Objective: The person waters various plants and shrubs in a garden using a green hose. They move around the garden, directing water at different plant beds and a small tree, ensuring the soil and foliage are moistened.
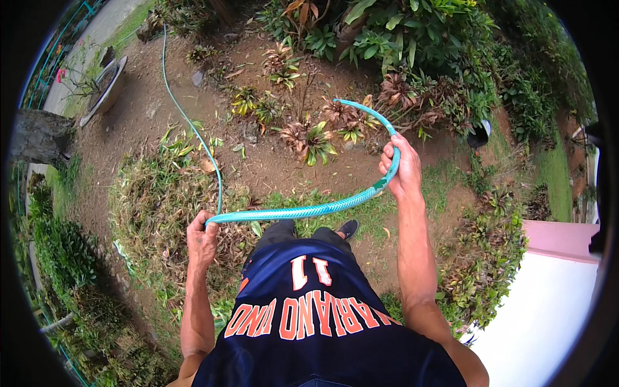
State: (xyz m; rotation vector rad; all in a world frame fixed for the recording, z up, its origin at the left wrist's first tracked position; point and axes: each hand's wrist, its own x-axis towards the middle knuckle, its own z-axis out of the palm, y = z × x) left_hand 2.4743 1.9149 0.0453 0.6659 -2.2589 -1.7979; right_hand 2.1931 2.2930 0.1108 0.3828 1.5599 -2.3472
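A teal braided garden hose (300, 212) stretches in a shallow curve between my two hands. My left hand (202, 239) is closed around it at the lower left, thumb on top. Farther along, my right hand (404, 164) grips it near its free end, which arcs up and leftward over some small plants with brown and green leaves (309, 140). No water shows at the tip. Beyond my left hand the hose runs away over bare soil toward the upper left. A dark green patch marks the hose just below my right hand.
A heap of dry cut grass and leaves (159, 193) lies to the left. Upper left are a wide planter (109, 89) and a tree trunk (41, 136). Dense green shrubs (387, 34) grow ahead. A low pink and white wall (556, 271) stands at the right beside a leafy hedge (488, 261).
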